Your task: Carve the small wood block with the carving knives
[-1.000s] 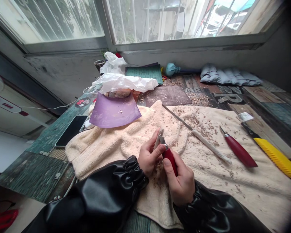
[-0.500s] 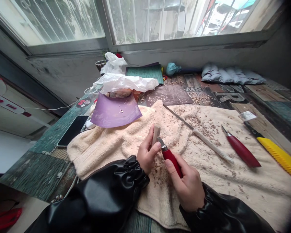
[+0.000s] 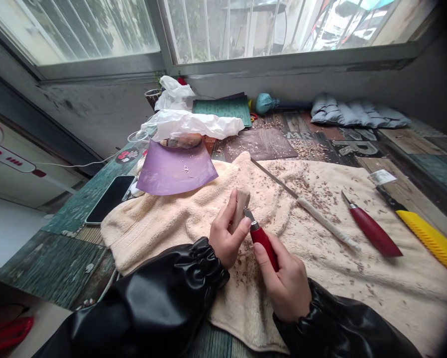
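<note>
1. A small pale wood block (image 3: 241, 204), smooth and roughly rectangular, stands upright above a cream terry towel (image 3: 164, 223) that covers the plank-patterned bench (image 3: 70, 253).
2. The left hand (image 3: 227, 236) is closed around the block: its fingers (image 3: 229, 209) press the far-left face and the thumb braces the near-right edge.
3. The right hand (image 3: 285, 281) is wrapped tight round the glossy red handle of a carving knife (image 3: 263, 241). Its short metal blade meets the block's lower right edge, just beside the left thumb.
4. Brown wood shavings (image 3: 309, 189) lie scattered over the towel.
5. To the right lie a second red-handled knife (image 3: 373, 231) and a ribbed yellow tool handle (image 3: 430, 241).
6. Both sleeves are shiny black with gathered cuffs.
</note>
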`<state>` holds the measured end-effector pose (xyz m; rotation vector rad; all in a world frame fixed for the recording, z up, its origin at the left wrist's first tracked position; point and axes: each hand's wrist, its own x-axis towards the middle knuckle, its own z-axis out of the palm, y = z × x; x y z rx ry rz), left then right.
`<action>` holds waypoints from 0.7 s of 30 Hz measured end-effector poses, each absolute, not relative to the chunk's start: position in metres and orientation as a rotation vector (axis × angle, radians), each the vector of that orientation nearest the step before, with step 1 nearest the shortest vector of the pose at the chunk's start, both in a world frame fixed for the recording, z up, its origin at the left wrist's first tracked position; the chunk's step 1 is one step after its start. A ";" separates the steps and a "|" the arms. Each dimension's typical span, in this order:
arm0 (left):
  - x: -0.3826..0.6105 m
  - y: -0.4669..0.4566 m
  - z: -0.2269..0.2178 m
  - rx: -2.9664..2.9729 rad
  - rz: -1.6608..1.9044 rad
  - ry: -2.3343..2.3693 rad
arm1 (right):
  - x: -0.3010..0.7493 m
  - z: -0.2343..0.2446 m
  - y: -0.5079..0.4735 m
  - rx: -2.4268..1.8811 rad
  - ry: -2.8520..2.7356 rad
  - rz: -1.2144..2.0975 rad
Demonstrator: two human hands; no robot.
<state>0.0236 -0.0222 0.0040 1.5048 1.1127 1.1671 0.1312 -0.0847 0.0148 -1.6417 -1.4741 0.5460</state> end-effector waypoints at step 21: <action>0.033 -0.021 0.007 1.089 1.284 0.974 | 0.123 0.011 -0.077 -1.602 -1.349 0.552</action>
